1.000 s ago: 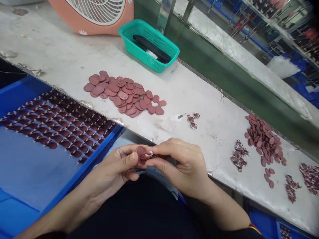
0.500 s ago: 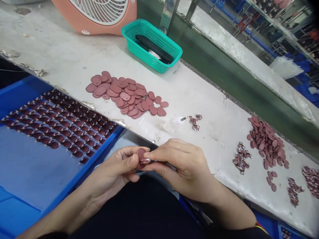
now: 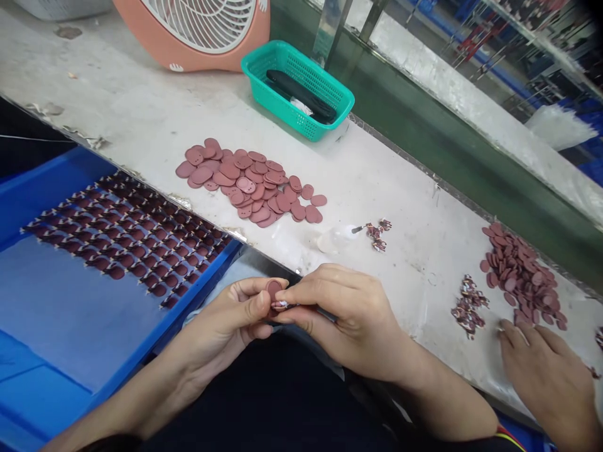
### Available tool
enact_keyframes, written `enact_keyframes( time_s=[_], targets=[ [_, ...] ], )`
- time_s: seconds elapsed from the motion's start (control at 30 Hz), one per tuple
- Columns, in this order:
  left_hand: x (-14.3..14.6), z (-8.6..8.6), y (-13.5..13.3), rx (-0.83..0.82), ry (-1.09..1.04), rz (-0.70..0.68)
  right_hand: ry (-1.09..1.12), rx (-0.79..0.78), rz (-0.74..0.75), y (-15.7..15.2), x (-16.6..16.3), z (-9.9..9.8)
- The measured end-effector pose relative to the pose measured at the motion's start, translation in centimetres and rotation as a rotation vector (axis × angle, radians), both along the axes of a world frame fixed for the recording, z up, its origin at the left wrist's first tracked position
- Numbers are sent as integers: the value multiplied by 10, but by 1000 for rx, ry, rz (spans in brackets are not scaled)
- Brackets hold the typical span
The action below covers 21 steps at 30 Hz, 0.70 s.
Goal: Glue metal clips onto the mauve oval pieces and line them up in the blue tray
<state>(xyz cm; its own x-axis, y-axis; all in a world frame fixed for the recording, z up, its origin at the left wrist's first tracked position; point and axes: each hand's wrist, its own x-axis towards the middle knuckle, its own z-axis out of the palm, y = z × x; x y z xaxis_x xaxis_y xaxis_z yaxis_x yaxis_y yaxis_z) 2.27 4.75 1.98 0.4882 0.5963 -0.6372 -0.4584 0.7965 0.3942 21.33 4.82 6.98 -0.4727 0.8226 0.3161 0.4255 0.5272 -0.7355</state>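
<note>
Over the bench's front edge, my left hand (image 3: 230,317) pinches a small maroon oval piece (image 3: 274,288) between thumb and fingers. My right hand (image 3: 339,307) meets it from the other side, thumb and forefinger closed on the same piece. A small whitish, shiny part (image 3: 281,304) shows at its lower end, partly hidden by the fingertips. Just beyond my hands lies a translucent bottle (image 3: 335,239) with a dark, thin tip pointing right. Beside that tip is a little cluster of maroon-and-metal parts (image 3: 377,235). Flat maroon ovals (image 3: 254,185) lie in a loose heap farther back.
At left, a blue tray (image 3: 51,370) holds rows of maroon pieces (image 3: 127,245). A green basket (image 3: 301,129) with a black object and an orange fan (image 3: 155,47) stand behind. Right are more ovals (image 3: 527,276), small parts (image 3: 468,307) and another person's hand (image 3: 546,370).
Another person's hand has come in at the right, beside the oval heap there. The view has shifted slightly; my hands keep nearly the same hold on the piece.
</note>
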Motion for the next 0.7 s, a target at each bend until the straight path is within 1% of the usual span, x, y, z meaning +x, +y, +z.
enact_keyframes(
  time_s=[0.23,0.7],
  targets=[
    [1,7,-2,-3,82,36,31,5,-3,0,-1,-4],
    [2,8,-2,4,75,21,50,53,-1,-1,-3,-3]
  ],
)
